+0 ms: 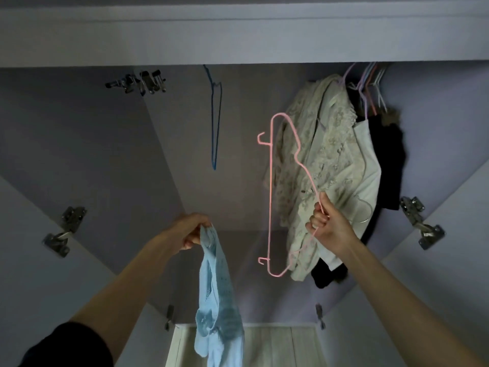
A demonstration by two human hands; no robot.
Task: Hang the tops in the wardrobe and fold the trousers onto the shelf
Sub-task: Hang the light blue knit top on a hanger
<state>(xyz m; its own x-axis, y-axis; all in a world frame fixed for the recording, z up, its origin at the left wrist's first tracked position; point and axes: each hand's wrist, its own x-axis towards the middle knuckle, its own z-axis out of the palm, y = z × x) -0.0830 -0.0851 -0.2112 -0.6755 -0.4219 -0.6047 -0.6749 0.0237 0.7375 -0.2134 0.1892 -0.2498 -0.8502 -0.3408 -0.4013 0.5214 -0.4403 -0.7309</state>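
My left hand [194,231] pinches the top edge of a light blue knitted top [217,300], which hangs down limp in front of the open wardrobe. My right hand [329,226] grips a pink wire hanger [271,197] near its hook, holding it turned on its side, with its long bar upright to the left of the hand. The hanger is apart from the blue top, with a gap between them. Inside the wardrobe, a cream lace top [315,165] and other garments hang at the right.
An empty blue hanger [215,123] hangs at centre left of the wardrobe. Metal clip hangers [140,82] sit at the upper left. A white garment [367,165] and a black one [391,160] hang at far right. Door hinges [64,229] flank both open doors.
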